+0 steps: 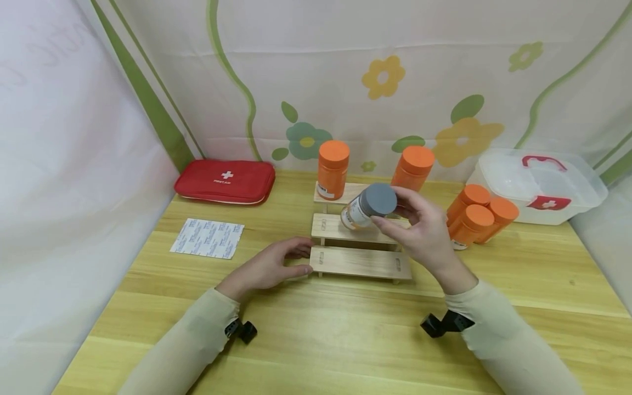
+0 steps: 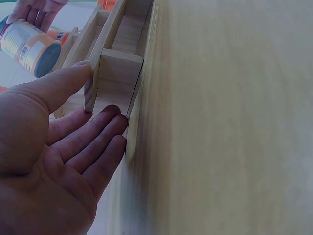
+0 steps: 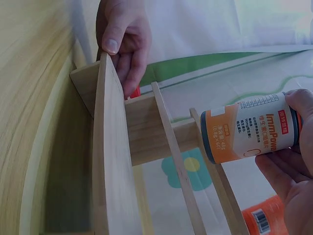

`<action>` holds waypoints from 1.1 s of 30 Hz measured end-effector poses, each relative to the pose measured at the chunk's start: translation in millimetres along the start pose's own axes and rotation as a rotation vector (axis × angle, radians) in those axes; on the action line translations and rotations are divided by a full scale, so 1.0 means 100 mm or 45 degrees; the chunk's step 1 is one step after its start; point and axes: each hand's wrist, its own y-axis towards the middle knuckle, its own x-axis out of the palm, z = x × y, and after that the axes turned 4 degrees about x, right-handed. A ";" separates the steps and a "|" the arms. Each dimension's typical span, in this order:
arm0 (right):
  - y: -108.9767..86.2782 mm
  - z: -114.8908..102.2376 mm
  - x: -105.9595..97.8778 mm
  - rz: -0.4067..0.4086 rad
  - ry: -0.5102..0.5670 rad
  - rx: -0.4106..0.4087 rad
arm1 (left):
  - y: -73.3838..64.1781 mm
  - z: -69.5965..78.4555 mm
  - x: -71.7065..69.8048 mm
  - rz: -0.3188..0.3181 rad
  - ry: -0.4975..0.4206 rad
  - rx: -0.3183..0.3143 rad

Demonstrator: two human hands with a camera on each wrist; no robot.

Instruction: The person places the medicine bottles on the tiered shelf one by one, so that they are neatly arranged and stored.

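A three-step wooden rack (image 1: 359, 262) stands on the table. At its left end my left hand (image 1: 270, 266) pinches the lowest step, thumb on the board's edge and fingers beside the support, as the left wrist view (image 2: 58, 142) shows. My right hand (image 1: 428, 231) grips a vitamin C bottle (image 1: 356, 214) by its grey cap. The bottle is tilted, its base toward the left of the middle step; its orange and white label (image 3: 249, 128) shows in the right wrist view. One orange bottle (image 1: 332, 171) stands on the top step's left, another orange bottle (image 1: 413, 167) at its right.
Several orange bottles (image 1: 478, 218) cluster right of the rack, before a clear white first-aid box (image 1: 558, 211). A red first-aid pouch (image 1: 225, 182) lies at the back left. Nearer is a flat white printed packet (image 1: 207, 238). A flowered curtain (image 1: 316, 82) hangs behind the table.
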 end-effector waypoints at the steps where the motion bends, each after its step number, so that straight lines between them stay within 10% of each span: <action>1: 0.01 0.01 0.02 -0.003 -0.006 0.004 | 0.00 0.00 0.00 0.000 0.002 0.001; 33: 0.27 -0.09 0.53 -0.199 -0.165 0.284 | -0.01 0.01 0.02 0.015 -0.005 -0.038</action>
